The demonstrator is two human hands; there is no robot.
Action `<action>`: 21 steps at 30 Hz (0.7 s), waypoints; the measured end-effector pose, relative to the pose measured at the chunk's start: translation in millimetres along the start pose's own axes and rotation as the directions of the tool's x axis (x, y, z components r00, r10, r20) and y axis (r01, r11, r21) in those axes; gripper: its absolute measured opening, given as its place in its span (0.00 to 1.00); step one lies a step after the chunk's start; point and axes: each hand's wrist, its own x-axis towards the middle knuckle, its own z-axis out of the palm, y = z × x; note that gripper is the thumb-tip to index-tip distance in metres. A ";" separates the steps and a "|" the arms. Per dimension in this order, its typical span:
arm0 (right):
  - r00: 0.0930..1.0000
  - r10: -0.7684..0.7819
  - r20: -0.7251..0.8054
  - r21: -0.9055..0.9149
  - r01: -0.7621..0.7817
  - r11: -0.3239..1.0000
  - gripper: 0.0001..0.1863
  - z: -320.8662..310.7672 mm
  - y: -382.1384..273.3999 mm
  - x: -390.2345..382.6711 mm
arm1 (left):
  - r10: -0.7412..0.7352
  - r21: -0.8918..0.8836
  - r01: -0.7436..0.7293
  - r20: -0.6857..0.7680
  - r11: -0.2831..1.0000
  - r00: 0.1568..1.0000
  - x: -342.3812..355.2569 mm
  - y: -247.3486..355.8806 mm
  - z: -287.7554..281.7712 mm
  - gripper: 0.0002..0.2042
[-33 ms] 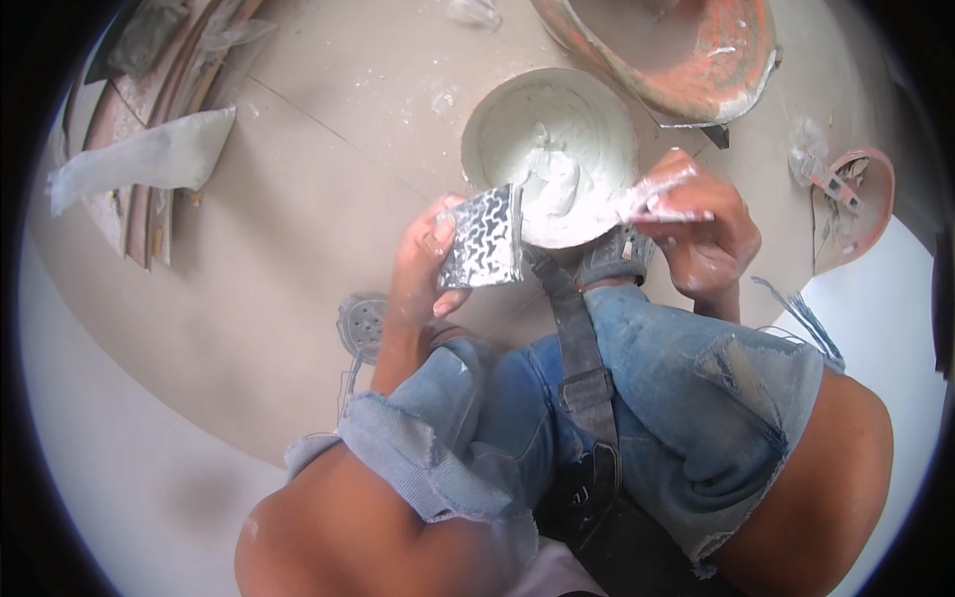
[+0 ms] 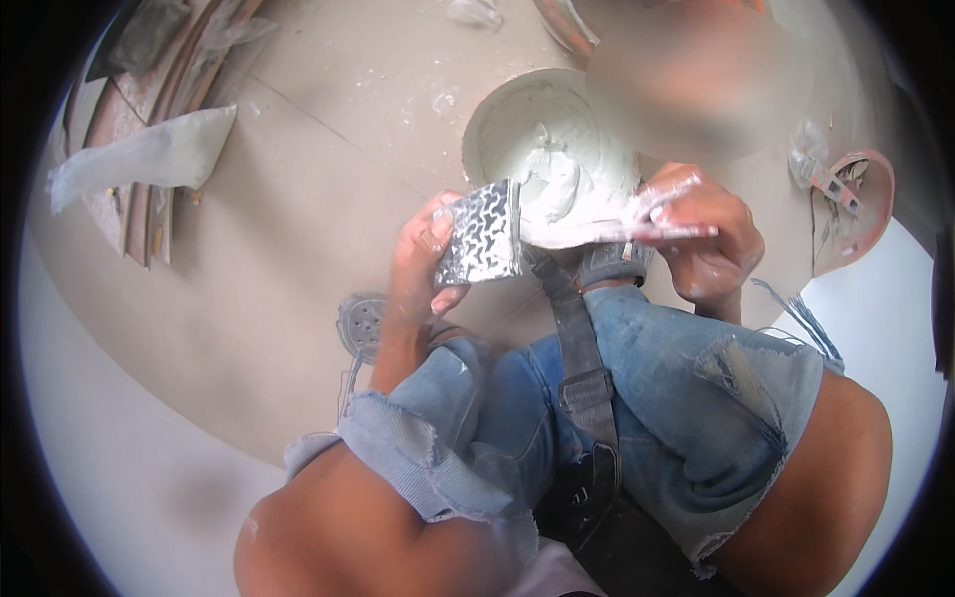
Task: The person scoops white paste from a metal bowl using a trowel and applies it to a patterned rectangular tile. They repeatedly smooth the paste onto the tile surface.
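My left hand (image 2: 419, 249) is closed round the left edge of a small squarish plate (image 2: 479, 234) with a black-and-white pattern, held upright beside the bucket. My right hand (image 2: 708, 234) is closed on a flat scraper (image 2: 587, 235) smeared with white paste. The scraper lies across the near rim of a round bucket (image 2: 484, 104). Thick white paste (image 2: 557, 184) fills part of the bucket, with a raised lump in the middle. White smears cover the fingers of my right hand.
Strips of board (image 2: 149, 224) and a translucent plastic sheet (image 2: 149, 154) lie at the far left. A blurred shape (image 2: 696, 85) covers most of an orange-stained basin (image 2: 567, 25) behind the bucket. To the right, a pinkish container (image 2: 875, 209) holds a tool. My sandalled foot (image 2: 364, 326) rests at left.
The scraper has swung flatter along the bucket's near rim, and my right hand has shifted slightly down. A blurred shape now covers much of the basin. The patterned plate has barely moved.
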 end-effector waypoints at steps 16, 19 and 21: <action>0.958 0.028 0.285 -0.254 0.047 0.966 0.19 -0.4 -10.8 26.4 | 0.156 0.485 -0.050 -0.180 0.873 0.971 -7.8 16.2 15.3 0.13; 0.971 0.085 0.224 -0.305 -0.013 0.952 0.18 -4.9 -2.2 21.0 | 0.078 0.525 -0.005 -0.117 0.851 0.990 -9.9 18.5 18.0 0.11; 0.975 0.130 0.178 -0.345 -0.061 0.936 0.19 -11.4 -4.5 18.0 | 0.073 0.542 -0.010 -0.095 0.840 0.993 -7.8 16.9 24.0 0.11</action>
